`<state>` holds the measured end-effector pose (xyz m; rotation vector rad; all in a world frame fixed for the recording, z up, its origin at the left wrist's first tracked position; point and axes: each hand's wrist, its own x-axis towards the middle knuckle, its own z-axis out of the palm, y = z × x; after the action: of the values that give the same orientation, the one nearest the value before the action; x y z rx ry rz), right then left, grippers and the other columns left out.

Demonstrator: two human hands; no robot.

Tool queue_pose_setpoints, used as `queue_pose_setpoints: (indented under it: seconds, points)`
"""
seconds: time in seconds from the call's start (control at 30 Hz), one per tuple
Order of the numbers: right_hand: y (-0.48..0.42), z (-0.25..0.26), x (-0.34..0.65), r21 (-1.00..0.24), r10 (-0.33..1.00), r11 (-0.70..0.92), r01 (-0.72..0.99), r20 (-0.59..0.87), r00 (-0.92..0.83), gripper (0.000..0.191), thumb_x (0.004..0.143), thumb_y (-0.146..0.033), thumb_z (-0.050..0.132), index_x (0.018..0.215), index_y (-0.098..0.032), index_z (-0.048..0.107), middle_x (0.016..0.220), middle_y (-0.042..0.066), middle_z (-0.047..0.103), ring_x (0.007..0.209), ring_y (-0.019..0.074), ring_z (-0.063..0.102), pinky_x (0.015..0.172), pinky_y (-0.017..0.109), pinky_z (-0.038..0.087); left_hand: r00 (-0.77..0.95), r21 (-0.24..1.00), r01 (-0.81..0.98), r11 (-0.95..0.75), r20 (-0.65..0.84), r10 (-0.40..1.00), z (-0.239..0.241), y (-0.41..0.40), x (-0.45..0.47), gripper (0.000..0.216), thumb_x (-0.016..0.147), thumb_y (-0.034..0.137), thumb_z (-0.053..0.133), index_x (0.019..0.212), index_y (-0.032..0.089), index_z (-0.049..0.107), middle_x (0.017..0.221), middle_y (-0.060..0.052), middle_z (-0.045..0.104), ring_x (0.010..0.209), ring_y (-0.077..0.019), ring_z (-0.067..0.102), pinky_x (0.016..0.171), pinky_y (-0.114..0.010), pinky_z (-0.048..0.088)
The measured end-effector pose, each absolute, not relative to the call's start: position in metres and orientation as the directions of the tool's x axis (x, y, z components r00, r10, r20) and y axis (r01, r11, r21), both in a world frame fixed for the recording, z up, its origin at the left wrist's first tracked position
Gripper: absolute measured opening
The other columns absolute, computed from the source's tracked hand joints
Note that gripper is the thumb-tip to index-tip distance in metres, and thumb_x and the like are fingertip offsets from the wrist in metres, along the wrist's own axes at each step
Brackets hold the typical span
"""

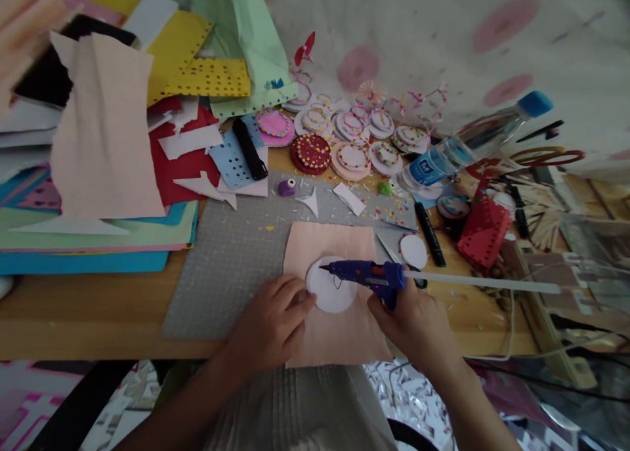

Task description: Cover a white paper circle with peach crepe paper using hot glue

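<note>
My right hand (411, 313) is wrapped round the handle of a blue glue gun (364, 274), with a long pale glue stick (482, 280) running out of its back. The gun's dark nozzle points left, over a white paper disc (332, 300). The disc lies on a sheet of peach paper (339, 343). My left hand (275, 320) rests on the peach sheet, its bent fingers closed at the disc's left edge. Whether the nozzle touches the disc, I cannot tell.
Beneath the sheet is a grey cutting mat (221, 267) with paper scraps. Coloured paper (108, 142) is piled at left. Several decorated discs (310, 154) sit behind. To the right are a water bottle (453, 149), a black marker (430, 234) and a small white disc (413, 251).
</note>
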<state>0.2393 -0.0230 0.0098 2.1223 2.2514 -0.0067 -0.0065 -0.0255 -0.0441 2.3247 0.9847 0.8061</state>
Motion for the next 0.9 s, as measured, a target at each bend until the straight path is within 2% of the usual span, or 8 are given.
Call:
queue_pose_setpoints:
  seconds: [0.23, 0.6, 0.77, 0.9]
  points:
    - [-0.026, 0.0124, 0.2387, 0.057, 0.995, 0.092, 0.994, -0.035, -0.09, 0.028, 0.081, -0.032, 0.043, 0.099, -0.013, 0.053, 0.052, 0.006, 0.064, 0.044, 0.0246, 0.061, 0.044, 0.028, 0.028, 0.575, 0.623, 0.462, -0.631, 0.332, 0.748, -0.0434, -0.0239, -0.0053, 0.034, 0.086, 0.004, 0.047, 0.116, 0.008, 0.062, 0.111, -0.016, 0.058, 0.109, -0.0272, 0.051, 0.093, -0.046, 0.051]
    - [-0.0258, 0.0137, 0.2405, 0.163, 0.994, 0.096, 0.982, 0.042, -0.104, 0.029, 0.083, -0.031, 0.044, 0.099, -0.009, 0.055, 0.052, 0.008, 0.065, 0.042, 0.0247, 0.061, 0.044, 0.029, 0.03, 0.562, 0.62, 0.47, -0.628, 0.339, 0.755, -0.0415, -0.0241, -0.0055, 0.033, 0.085, 0.004, 0.048, 0.114, 0.008, 0.064, 0.108, -0.015, 0.059, 0.106, -0.0268, 0.052, 0.092, -0.045, 0.051]
    - [-0.0264, 0.0132, 0.2401, 0.135, 0.992, 0.113, 0.984, 0.048, -0.12, 0.034, 0.084, -0.031, 0.044, 0.104, -0.006, 0.055, 0.049, 0.007, 0.064, 0.04, 0.0245, 0.061, 0.041, 0.028, 0.029, 0.566, 0.637, 0.464, -0.615, 0.321, 0.759, -0.0436, -0.0244, -0.0055, 0.034, 0.085, 0.003, 0.048, 0.114, 0.007, 0.064, 0.109, -0.016, 0.058, 0.108, -0.0271, 0.051, 0.093, -0.046, 0.05]
    - [-0.0278, 0.0136, 0.2407, 0.119, 0.974, 0.199, 0.973, 0.089, -0.21, 0.034, 0.085, -0.027, 0.043, 0.106, -0.003, 0.055, 0.047, 0.006, 0.063, 0.036, 0.0236, 0.059, 0.04, 0.028, 0.03, 0.572, 0.641, 0.462, -0.613, 0.313, 0.758, -0.0441, -0.0254, -0.0061, 0.035, 0.085, 0.003, 0.048, 0.116, 0.008, 0.063, 0.111, -0.016, 0.057, 0.11, -0.0273, 0.05, 0.094, -0.046, 0.049]
